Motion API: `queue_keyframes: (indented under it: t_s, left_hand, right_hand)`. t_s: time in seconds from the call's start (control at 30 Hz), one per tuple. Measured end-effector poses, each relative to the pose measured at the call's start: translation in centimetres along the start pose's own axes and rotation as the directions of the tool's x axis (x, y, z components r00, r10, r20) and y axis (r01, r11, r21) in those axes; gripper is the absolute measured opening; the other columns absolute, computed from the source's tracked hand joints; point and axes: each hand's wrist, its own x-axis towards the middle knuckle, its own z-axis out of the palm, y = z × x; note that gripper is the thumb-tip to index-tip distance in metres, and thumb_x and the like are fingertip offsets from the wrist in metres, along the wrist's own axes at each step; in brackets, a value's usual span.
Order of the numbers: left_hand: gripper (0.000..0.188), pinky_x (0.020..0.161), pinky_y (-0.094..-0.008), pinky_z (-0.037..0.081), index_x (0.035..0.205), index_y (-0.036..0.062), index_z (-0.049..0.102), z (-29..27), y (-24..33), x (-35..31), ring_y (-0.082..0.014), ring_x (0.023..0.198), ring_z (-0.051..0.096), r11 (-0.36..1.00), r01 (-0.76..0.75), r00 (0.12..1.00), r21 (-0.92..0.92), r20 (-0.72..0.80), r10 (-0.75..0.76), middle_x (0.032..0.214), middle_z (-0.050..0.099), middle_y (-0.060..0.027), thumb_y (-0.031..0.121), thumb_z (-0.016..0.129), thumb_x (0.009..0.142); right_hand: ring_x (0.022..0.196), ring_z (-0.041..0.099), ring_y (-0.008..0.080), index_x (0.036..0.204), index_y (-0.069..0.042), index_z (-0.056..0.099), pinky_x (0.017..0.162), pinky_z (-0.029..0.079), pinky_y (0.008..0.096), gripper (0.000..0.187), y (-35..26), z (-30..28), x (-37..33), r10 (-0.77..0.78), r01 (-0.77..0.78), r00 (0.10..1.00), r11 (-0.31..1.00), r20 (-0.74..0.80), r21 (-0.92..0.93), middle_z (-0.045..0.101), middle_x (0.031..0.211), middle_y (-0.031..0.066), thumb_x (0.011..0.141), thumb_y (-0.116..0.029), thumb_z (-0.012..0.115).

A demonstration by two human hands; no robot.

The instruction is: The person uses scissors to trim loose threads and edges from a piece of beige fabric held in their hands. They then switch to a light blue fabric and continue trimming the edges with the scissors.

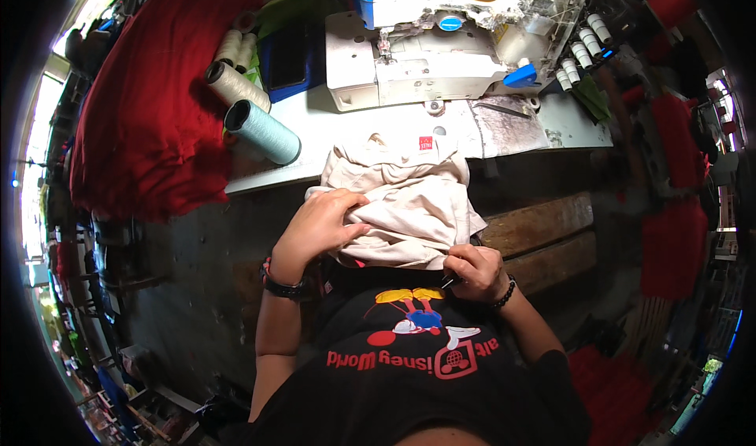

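Observation:
A crumpled cream cloth garment [402, 209] with a small red label lies across my lap and reaches up onto the edge of the white table. On its left side rests my left hand [324, 224], thumb and fingers apart on the folds. My right hand [477, 273] is closed at the garment's lower right corner. From the fist a small dark pointed tool [449, 282] sticks out with a shiny tip; most of it is hidden by the fingers.
A white sewing machine [425, 68] stands on the table [315, 119] beyond the garment. Thread cones, one light blue [264, 133], stand near a big red cloth pile [157, 107] at left. A stained cloth [512, 127] lies right. Wooden slats [543, 229] show below the table.

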Motion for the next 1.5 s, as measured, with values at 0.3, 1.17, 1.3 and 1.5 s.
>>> queue_keyframes:
  t_s: [0.3,1.17,1.3,1.5]
  left_hand:
    - [0.023,0.083,-0.0367,0.043,0.1,0.0075,0.063,0.8,0.7,-0.2,-0.0253,0.085,0.062,0.987,-0.038,0.967,0.158,-0.242,0.076,0.099,0.063,-0.0088,0.016,0.064,0.079]
    - [0.008,0.068,-0.029,0.046,0.087,0.0004,0.056,-4.7,1.0,-5.3,-0.0185,0.073,0.062,0.924,0.303,0.904,-0.234,-0.238,-0.356,0.083,0.062,-0.0108,0.008,0.059,0.085]
    - [0.032,0.096,-0.0401,0.037,0.114,0.0103,0.058,-5.4,-1.1,-13.4,-0.025,0.104,0.057,0.606,0.72,0.692,0.338,-0.416,-0.591,0.117,0.058,-0.0065,0.009,0.061,0.082]
    - [0.036,0.099,-0.0382,0.036,0.117,0.0089,0.058,-5.1,2.3,-10.0,-0.0257,0.11,0.054,0.804,0.514,0.795,0.299,-0.517,-0.316,0.119,0.058,-0.0078,0.011,0.063,0.081]
  right_hand:
    - [0.06,0.061,0.0235,0.085,-0.005,0.06,0.052,0.049,0.0311,0.027,-1.0,-0.2,1.2,0.059,-0.084,0.967,0.992,0.247,0.095,0.061,0.079,0.0084,0.06,-0.009,0.07]
    - [0.071,0.063,0.0271,0.096,-0.003,0.059,0.062,0.051,0.0324,0.033,3.9,2.4,4.6,0.465,-0.422,0.859,0.881,-0.216,0.216,0.06,0.081,0.012,0.064,0.002,0.056]
    - [0.073,0.064,0.0243,0.095,-0.004,0.06,0.062,0.05,0.0303,0.024,7.3,2.3,3.8,0.527,-0.509,0.766,0.847,-0.368,0.155,0.062,0.083,0.0111,0.072,0.002,0.062]
    - [0.074,0.063,0.0281,0.099,-0.008,0.061,0.064,0.051,0.036,0.029,11.0,2.4,6.1,0.417,-0.471,0.876,0.85,-0.244,-0.236,0.058,0.094,0.006,0.07,-0.003,0.064]
